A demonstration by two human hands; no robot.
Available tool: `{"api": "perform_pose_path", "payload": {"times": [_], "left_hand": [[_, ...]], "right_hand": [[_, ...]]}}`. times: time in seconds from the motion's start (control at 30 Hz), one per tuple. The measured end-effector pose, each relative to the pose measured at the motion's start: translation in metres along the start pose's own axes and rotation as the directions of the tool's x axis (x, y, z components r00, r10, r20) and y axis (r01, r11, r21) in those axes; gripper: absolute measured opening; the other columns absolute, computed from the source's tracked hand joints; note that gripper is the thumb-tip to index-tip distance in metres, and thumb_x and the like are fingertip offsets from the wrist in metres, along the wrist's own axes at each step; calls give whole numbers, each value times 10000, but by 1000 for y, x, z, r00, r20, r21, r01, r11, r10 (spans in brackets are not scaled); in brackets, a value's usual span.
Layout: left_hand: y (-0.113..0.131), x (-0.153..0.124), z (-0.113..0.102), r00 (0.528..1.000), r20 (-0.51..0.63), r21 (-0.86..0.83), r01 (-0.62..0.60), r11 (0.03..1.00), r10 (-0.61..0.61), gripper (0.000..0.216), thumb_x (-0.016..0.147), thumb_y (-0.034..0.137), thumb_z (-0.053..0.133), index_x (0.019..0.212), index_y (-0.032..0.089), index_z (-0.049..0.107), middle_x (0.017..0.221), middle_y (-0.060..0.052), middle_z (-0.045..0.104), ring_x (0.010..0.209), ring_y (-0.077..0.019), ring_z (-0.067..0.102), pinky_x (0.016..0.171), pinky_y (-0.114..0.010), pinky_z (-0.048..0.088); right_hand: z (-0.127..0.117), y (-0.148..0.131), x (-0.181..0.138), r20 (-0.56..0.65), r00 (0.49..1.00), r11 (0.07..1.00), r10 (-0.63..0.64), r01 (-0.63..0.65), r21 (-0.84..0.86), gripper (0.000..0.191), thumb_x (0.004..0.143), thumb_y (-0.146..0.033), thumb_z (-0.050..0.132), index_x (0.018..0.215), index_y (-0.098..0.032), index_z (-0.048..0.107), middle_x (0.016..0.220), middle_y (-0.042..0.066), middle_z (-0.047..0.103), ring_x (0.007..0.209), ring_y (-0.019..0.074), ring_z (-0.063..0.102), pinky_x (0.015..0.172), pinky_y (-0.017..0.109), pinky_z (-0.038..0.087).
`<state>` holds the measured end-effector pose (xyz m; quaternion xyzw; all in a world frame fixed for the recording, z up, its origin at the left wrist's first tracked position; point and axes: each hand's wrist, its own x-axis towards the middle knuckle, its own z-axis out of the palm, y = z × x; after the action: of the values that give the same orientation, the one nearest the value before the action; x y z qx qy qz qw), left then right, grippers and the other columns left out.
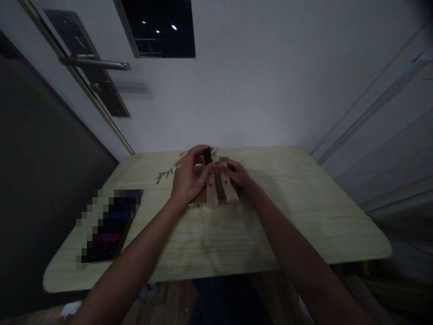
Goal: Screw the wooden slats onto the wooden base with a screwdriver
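My left hand [192, 176] is closed round a small dark piece [207, 155], its fingers on top and its thumb low by a pale wooden strip [211, 193]. The dim light hides exactly what that black piece is. My right hand [239, 174] grips a second wooden strip [230, 192] near its far end, with the thumb on top. Dark dots that look like screw heads or holes mark both strips. They lie side by side, slightly splayed, over a brown block or board [198, 199] that the hands partly cover.
Several loose screws [164, 174] lie left of the board. More wooden parts [181, 157] sit behind my left hand. A phone or tablet [113, 225], partly pixelated, rests at the left of the light wooden table [304, 216]. A white door with a metal handle [101, 64] stands behind.
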<state>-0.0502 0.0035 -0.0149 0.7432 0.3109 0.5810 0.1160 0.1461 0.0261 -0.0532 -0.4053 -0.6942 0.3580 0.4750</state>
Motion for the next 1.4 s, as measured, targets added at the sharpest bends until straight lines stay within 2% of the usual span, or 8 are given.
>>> {"api": "perform_pose_path", "payload": {"times": [0.1, 0.27, 0.47, 0.6, 0.73, 0.93, 1.2, 1.4], "left_hand": [[5, -1, -3, 999, 32, -7, 24, 1000, -24, 523, 916, 298, 678, 1390, 298, 459, 1087, -31, 682, 907, -168, 692, 822, -325, 598], [10, 0, -5, 998, 66, -30, 24, 999, -22, 515, 955, 317, 615, 1437, 302, 433, 1138, -52, 700, 949, -192, 716, 862, -361, 604], [8, -1, -5, 998, 66, -64, 9, 998, -5, 519, 972, 339, 590, 1459, 309, 412, 1165, -60, 698, 964, -201, 720, 890, -385, 606], [6, 0, -4, 998, 64, -59, -3, 998, 7, 499, 969, 318, 601, 1438, 319, 430, 1183, -62, 682, 977, -205, 712, 888, -391, 605], [5, 2, -4, 997, 62, 3, -48, 999, 48, 490, 937, 325, 665, 1392, 310, 484, 1267, -61, 625, 1056, -194, 664, 884, -346, 589], [0, 3, -4, 998, 13, 122, -68, 990, 67, 482, 929, 372, 685, 1380, 307, 528, 1162, -38, 617, 935, -163, 629, 840, -320, 573], [2, 2, -2, 1000, 7, 39, -26, 999, 26, 523, 936, 335, 660, 1433, 330, 496, 1210, -46, 649, 890, -161, 669, 832, -330, 588], [3, 1, -3, 1000, -19, 23, -19, 1000, 19, 508, 913, 293, 674, 1394, 319, 513, 1231, -45, 634, 911, -160, 658, 842, -331, 586]], "right_hand": [[-1, -1, 0, 6, 1000, 1000, 1, -1, 5, 471, 864, -647, 622, 845, -180, 683, 793, 41, 646, 744, 186, 568, 701, 333, 460], [-1, -2, -1, 24, 1000, 1000, -13, 13, 15, 467, 882, -633, 613, 941, -181, 711, 884, 61, 693, 807, 201, 605, 754, 351, 481], [1, 0, -1, -11, 1000, 999, -21, 22, 42, 493, 866, -662, 616, 947, -188, 724, 935, 78, 713, 864, 218, 621, 806, 368, 496], [1, 2, 0, -6, 1000, 999, -25, 25, 30, 537, 877, -699, 574, 923, -184, 721, 919, 80, 703, 863, 229, 620, 806, 374, 491], [2, 3, 1, -28, 999, 999, -23, 24, 47, 580, 870, -744, 546, 882, -189, 710, 904, 76, 695, 878, 234, 619, 818, 370, 485], [2, 3, 2, -43, 999, 998, 24, -22, 56, 650, 804, -832, 537, 833, -201, 685, 840, 61, 688, 824, 217, 609, 797, 362, 492], [1, 4, 2, -10, 1000, 1000, -4, 4, 13, 633, 867, -795, 490, 907, -198, 699, 933, 100, 694, 927, 245, 629, 862, 381, 495], [-1, 3, 1, 2, 1000, 1000, 1, -1, -9, 614, 875, -780, 498, 894, -200, 698, 910, 86, 689, 889, 233, 612, 823, 366, 490]]}}
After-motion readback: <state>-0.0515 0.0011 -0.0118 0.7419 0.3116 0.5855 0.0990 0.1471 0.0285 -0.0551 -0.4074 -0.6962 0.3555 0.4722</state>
